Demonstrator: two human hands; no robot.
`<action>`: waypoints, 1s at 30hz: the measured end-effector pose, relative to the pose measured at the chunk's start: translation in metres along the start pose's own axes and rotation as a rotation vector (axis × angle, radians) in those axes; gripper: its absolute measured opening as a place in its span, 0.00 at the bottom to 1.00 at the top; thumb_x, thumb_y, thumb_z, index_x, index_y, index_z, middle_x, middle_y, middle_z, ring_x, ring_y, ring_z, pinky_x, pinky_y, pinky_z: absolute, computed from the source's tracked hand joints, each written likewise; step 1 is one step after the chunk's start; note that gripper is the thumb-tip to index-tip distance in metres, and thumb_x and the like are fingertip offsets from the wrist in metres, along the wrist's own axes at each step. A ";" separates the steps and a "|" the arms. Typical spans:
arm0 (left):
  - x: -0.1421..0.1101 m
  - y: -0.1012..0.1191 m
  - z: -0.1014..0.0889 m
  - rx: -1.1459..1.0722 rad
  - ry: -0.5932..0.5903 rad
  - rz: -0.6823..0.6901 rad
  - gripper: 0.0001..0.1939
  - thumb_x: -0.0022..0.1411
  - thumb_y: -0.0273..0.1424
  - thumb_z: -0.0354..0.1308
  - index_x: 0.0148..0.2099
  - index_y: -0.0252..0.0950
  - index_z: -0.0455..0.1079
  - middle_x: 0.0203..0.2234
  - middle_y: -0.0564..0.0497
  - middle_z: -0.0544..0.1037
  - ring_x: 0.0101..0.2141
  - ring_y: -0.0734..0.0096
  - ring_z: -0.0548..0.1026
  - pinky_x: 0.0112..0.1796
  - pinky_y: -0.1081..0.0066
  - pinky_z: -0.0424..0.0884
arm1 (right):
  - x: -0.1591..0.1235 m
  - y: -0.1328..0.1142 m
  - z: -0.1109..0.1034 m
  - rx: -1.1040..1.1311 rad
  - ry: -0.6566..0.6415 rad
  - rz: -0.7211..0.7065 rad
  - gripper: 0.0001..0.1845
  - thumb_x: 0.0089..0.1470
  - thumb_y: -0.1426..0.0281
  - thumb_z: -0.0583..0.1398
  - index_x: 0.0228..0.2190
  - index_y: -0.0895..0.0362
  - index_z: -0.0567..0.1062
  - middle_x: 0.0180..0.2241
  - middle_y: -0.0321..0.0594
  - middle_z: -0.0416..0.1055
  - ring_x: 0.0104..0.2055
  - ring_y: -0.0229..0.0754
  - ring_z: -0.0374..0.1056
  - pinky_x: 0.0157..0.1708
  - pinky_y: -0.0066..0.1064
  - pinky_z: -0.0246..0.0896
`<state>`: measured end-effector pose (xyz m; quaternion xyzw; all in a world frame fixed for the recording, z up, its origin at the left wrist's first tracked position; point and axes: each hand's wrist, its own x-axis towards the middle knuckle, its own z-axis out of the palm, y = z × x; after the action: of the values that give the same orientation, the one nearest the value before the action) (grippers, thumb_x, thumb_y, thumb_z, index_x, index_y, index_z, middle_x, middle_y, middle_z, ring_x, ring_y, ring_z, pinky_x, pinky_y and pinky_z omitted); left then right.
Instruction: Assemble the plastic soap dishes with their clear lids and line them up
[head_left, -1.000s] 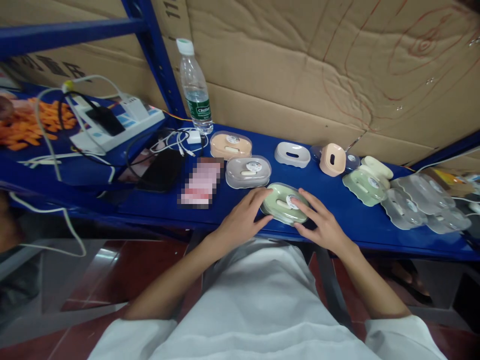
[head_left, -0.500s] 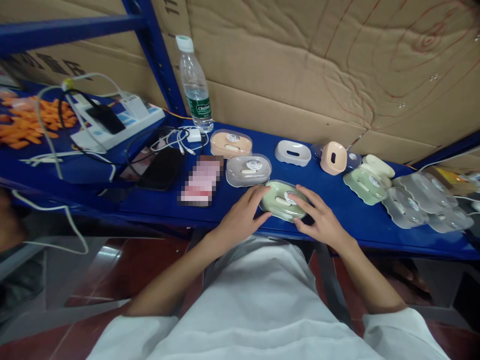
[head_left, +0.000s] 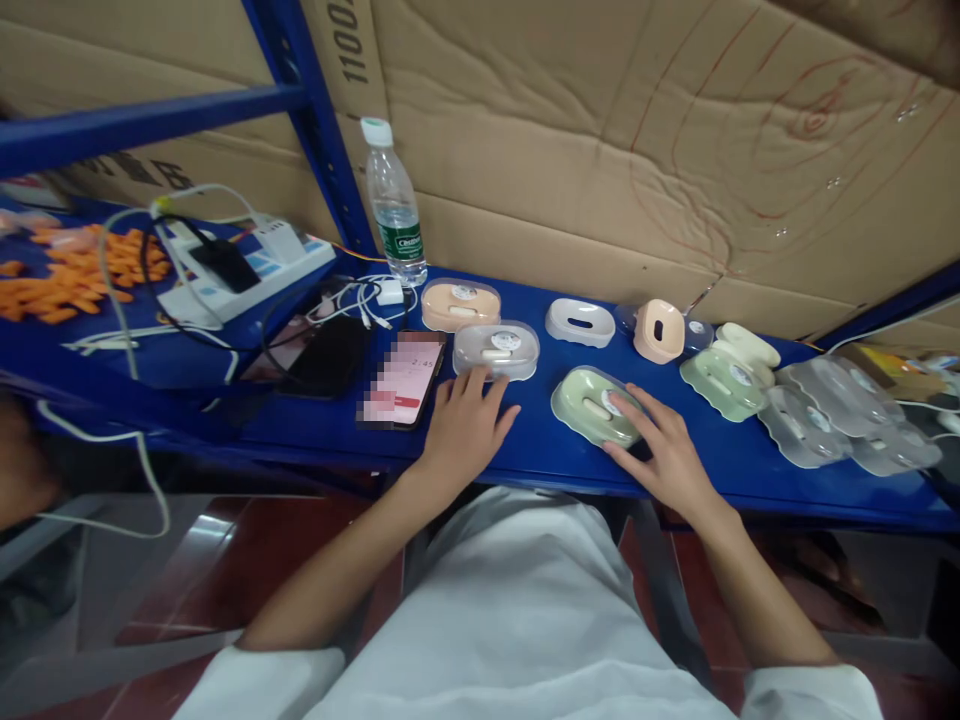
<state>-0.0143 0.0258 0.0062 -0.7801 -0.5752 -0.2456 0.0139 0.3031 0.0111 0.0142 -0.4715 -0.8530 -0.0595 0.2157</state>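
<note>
On the blue shelf lies a green soap box [head_left: 587, 405] with a clear lid and a round white sticker. My right hand [head_left: 664, 450] grips its right end, thumb at the near edge and fingers over the lid. My left hand [head_left: 466, 425] is open, palm down, its fingertips at the near edge of a lidded grey soap box [head_left: 480, 347]; whether they touch it I cannot tell. Behind that sits a lidded peach soap box [head_left: 442, 308]. A white slotted tray [head_left: 580, 323] and a peach slotted tray [head_left: 660, 335] stand farther back, without lids.
At right are another green box [head_left: 720, 380], a cream piece [head_left: 750, 345] and several clear lids [head_left: 806, 430]. A phone [head_left: 405, 380], a black device [head_left: 326, 355], a water bottle [head_left: 397, 220] and a power strip [head_left: 202, 300] with cables stand left. Cardboard [head_left: 510, 130] closes the back.
My left hand has let go of the green soap box and moved left to the grey one. The green box has shifted right and turned slightly, with my right hand on it.
</note>
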 end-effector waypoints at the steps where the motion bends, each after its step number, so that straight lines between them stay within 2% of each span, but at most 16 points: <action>1: 0.007 -0.002 0.003 -0.009 -0.053 0.020 0.22 0.76 0.37 0.53 0.65 0.32 0.71 0.61 0.30 0.74 0.59 0.36 0.74 0.56 0.41 0.70 | -0.001 0.001 -0.001 0.012 -0.012 -0.006 0.36 0.69 0.57 0.62 0.72 0.43 0.60 0.71 0.51 0.61 0.72 0.62 0.61 0.65 0.59 0.63; 4: 0.030 -0.002 0.011 -0.052 -0.182 0.106 0.27 0.76 0.34 0.52 0.73 0.33 0.62 0.71 0.30 0.63 0.70 0.37 0.64 0.64 0.36 0.64 | -0.003 0.002 -0.002 0.009 -0.011 -0.028 0.36 0.69 0.57 0.62 0.72 0.42 0.60 0.72 0.50 0.59 0.73 0.63 0.57 0.66 0.61 0.60; 7: 0.047 0.003 0.008 -0.063 -0.128 0.110 0.28 0.78 0.31 0.46 0.76 0.32 0.57 0.75 0.30 0.56 0.73 0.39 0.59 0.68 0.35 0.57 | 0.006 -0.001 0.001 -0.019 0.014 -0.066 0.34 0.69 0.56 0.62 0.71 0.43 0.62 0.71 0.52 0.59 0.72 0.64 0.57 0.66 0.62 0.59; 10: 0.047 0.011 -0.003 -0.132 0.004 0.118 0.27 0.80 0.31 0.41 0.75 0.31 0.56 0.74 0.32 0.60 0.72 0.46 0.62 0.68 0.45 0.60 | 0.029 -0.009 0.007 -0.019 -0.025 -0.127 0.32 0.70 0.56 0.60 0.71 0.47 0.64 0.65 0.54 0.66 0.67 0.61 0.63 0.64 0.58 0.63; 12: 0.037 0.013 -0.008 -0.177 0.043 0.162 0.26 0.80 0.35 0.43 0.74 0.34 0.58 0.72 0.34 0.64 0.71 0.49 0.64 0.67 0.47 0.63 | 0.051 -0.015 0.011 -0.014 -0.086 -0.186 0.31 0.71 0.56 0.57 0.71 0.49 0.64 0.65 0.53 0.68 0.68 0.60 0.63 0.64 0.55 0.63; 14: 0.026 0.014 -0.009 -0.169 0.065 0.192 0.24 0.79 0.38 0.48 0.70 0.36 0.64 0.70 0.35 0.67 0.69 0.46 0.66 0.67 0.46 0.63 | 0.076 -0.014 0.016 -0.005 -0.135 -0.234 0.31 0.72 0.58 0.56 0.72 0.49 0.62 0.68 0.52 0.66 0.70 0.59 0.62 0.66 0.55 0.62; 17: 0.016 0.011 -0.003 -0.087 0.080 0.180 0.22 0.77 0.39 0.52 0.65 0.34 0.70 0.65 0.32 0.71 0.66 0.41 0.69 0.66 0.41 0.63 | 0.112 0.005 0.024 0.018 -0.152 -0.214 0.35 0.72 0.58 0.57 0.74 0.53 0.57 0.73 0.53 0.58 0.74 0.58 0.57 0.68 0.55 0.59; 20: 0.019 0.006 0.005 -0.013 0.082 0.137 0.25 0.76 0.38 0.53 0.70 0.34 0.66 0.66 0.29 0.70 0.67 0.37 0.68 0.66 0.35 0.60 | 0.130 0.038 0.032 -0.003 -0.160 -0.055 0.41 0.69 0.57 0.59 0.74 0.58 0.54 0.74 0.58 0.55 0.76 0.63 0.52 0.71 0.60 0.52; 22: 0.025 0.003 0.008 -0.004 0.069 0.123 0.28 0.76 0.38 0.54 0.73 0.34 0.63 0.69 0.29 0.67 0.69 0.34 0.64 0.66 0.32 0.58 | 0.128 0.053 0.034 -0.028 -0.188 0.030 0.39 0.69 0.58 0.59 0.73 0.60 0.57 0.71 0.61 0.61 0.74 0.65 0.56 0.70 0.64 0.52; 24: 0.030 0.002 0.009 -0.012 0.055 0.113 0.31 0.75 0.39 0.55 0.75 0.32 0.59 0.72 0.28 0.63 0.71 0.33 0.61 0.67 0.32 0.57 | 0.112 0.057 0.031 -0.043 -0.211 0.035 0.33 0.69 0.60 0.58 0.70 0.59 0.64 0.66 0.60 0.68 0.69 0.64 0.63 0.68 0.63 0.55; 27: 0.031 0.008 0.008 -0.026 0.053 0.116 0.33 0.76 0.38 0.53 0.76 0.29 0.55 0.74 0.27 0.58 0.73 0.34 0.57 0.68 0.35 0.56 | 0.079 0.043 0.014 0.004 -0.212 -0.033 0.25 0.71 0.62 0.56 0.65 0.56 0.72 0.60 0.54 0.75 0.63 0.60 0.70 0.65 0.59 0.59; 30: 0.026 0.022 0.008 -0.074 0.009 0.270 0.29 0.77 0.34 0.51 0.75 0.32 0.58 0.75 0.32 0.57 0.74 0.41 0.58 0.70 0.42 0.57 | 0.057 0.033 -0.009 0.188 -0.243 -0.124 0.23 0.73 0.58 0.55 0.63 0.50 0.74 0.59 0.46 0.77 0.61 0.53 0.72 0.65 0.51 0.62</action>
<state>0.0145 0.0434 0.0151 -0.8494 -0.4553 -0.2661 0.0207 0.3066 0.0711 0.0431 -0.3995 -0.9021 0.0648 0.1499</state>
